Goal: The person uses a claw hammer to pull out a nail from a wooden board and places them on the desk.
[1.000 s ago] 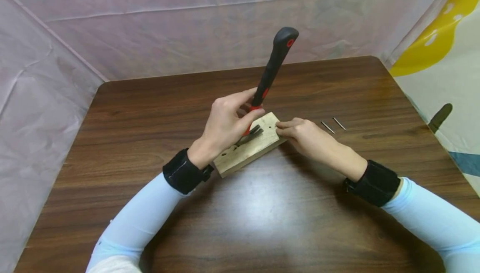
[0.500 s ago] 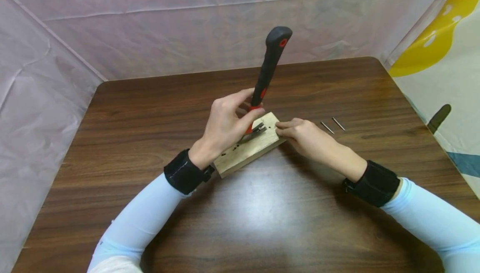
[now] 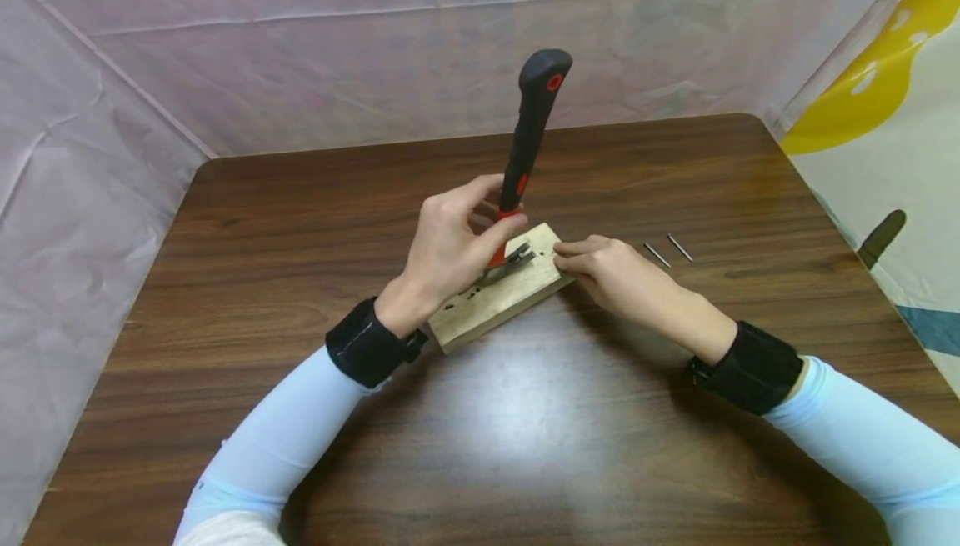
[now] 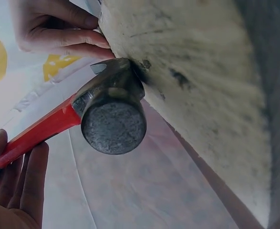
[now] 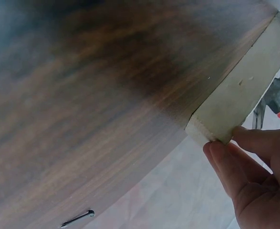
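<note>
A claw hammer (image 3: 529, 129) with a black and red handle stands nearly upright, its head down on the top of a pale wooden block (image 3: 504, 299). My left hand (image 3: 448, 237) grips the handle low, near the red neck. In the left wrist view the round hammer face (image 4: 114, 128) points at the camera, and the claw lies against the block's holed surface. My right hand (image 3: 611, 275) pinches the block's right end between thumb and fingers, as the right wrist view shows at the block's corner (image 5: 211, 121). Whether the claw holds a nail, I cannot tell.
Two loose nails (image 3: 657, 255) lie on the brown wood-grain table (image 3: 360, 446), right of the block. Behind the table hangs a pale sheet (image 3: 360, 71). A cloth with a yellow pattern (image 3: 862, 104) is at the right.
The hammer's handle end has tipped to the left, and its claw has shifted a little to the right along the block. Both hands stay in nearly the same places.
</note>
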Demonstrator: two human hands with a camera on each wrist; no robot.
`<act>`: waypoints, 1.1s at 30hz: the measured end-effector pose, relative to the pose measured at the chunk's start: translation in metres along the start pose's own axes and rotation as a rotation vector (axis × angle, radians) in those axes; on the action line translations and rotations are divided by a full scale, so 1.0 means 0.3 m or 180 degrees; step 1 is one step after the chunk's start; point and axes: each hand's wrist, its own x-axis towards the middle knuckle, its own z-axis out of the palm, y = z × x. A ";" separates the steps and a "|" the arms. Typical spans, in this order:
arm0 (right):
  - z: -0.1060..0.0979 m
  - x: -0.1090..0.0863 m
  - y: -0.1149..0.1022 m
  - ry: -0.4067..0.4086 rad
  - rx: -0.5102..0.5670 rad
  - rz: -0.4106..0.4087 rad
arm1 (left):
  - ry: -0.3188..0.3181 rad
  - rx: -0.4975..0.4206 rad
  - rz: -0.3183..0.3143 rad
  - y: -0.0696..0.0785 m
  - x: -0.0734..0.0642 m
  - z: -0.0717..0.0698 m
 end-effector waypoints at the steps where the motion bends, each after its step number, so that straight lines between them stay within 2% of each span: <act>1: -0.002 0.000 -0.001 0.0000 0.0000 0.0001 | 0.0011 -0.0001 -0.0007 0.000 -0.001 -0.002; 14: 0.000 0.000 -0.008 0.0025 -0.0012 0.0019 | -0.0006 -0.0039 -0.0131 0.003 -0.013 -0.020; 33: 0.012 -0.001 -0.016 0.0237 0.0122 0.0007 | -0.0048 -0.0071 -0.0190 0.013 -0.039 -0.049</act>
